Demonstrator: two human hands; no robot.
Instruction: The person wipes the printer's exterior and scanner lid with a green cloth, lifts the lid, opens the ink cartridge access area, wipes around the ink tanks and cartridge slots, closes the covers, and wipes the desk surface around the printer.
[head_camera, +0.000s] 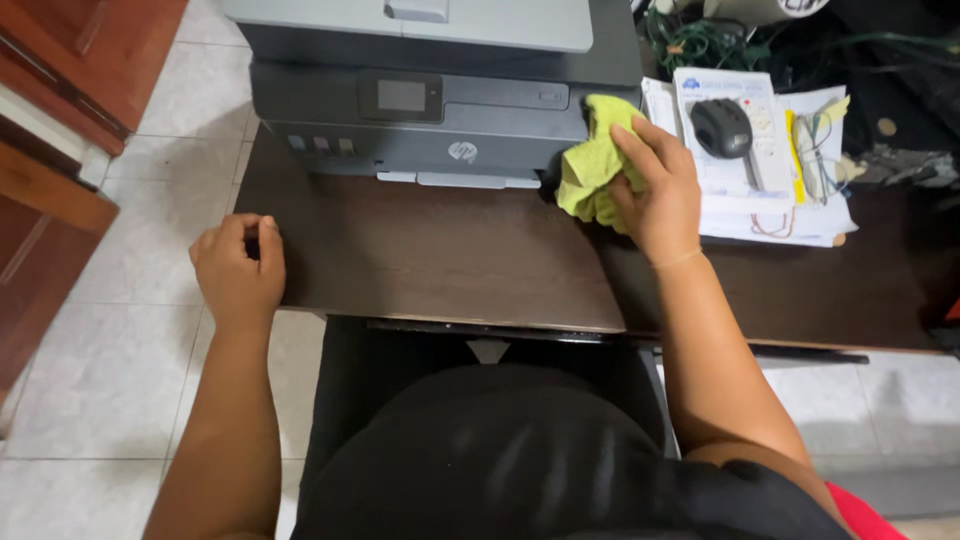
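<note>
Black computer mouse rests on stacked white papers, right of centre. Green cables lie behind. Reddish wooden cabinet stands at left, on pale tiled floor.

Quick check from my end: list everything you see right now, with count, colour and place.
printer: one, grey, back of the desk
desk: one, dark brown, centre
cloth: one, yellow-green, against the printer's right front corner
computer mouse: one, dark grey, on the papers
papers: a stack, white, right side of the desk
cables: tangle, green and dark, top right
cabinet: reddish wood, left
floor: pale tiles
left hand: fist on the desk's left edge
right hand: pressing the cloth
</note>
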